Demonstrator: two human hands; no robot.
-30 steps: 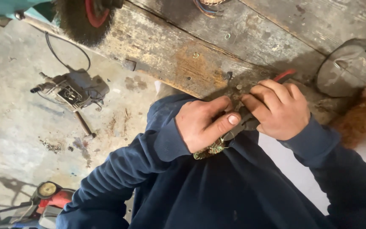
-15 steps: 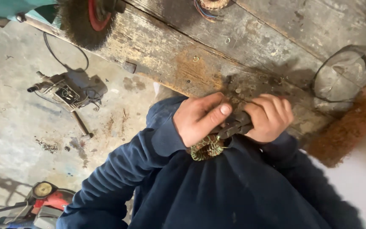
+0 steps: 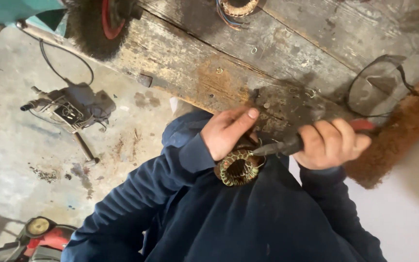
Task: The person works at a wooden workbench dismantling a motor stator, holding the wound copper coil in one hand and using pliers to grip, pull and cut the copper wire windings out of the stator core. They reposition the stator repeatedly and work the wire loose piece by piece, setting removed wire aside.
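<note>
Copper-wound stator (image 3: 238,168) gripped at table (image 3: 190,73) edge, left hand (image 3: 226,132) fingers clamped on it; right hand (image 3: 330,143) clenching pliers (image 3: 287,144) against windings, mostly intact.

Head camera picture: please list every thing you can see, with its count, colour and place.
Wound coil ring: one, green and copper, under the left hand, at the bench edge.
Pliers: one, dark with red handle, tip at the coil.
Workbench: one, worn brown wood, top.
Wire brush wheel: one, dark with red hub, top left.
Wire loop: one, black, right on bench.
Power tool: one, grey, on the floor, left.
Left hand: grips the coil.
Right hand: holds the pliers.
</note>
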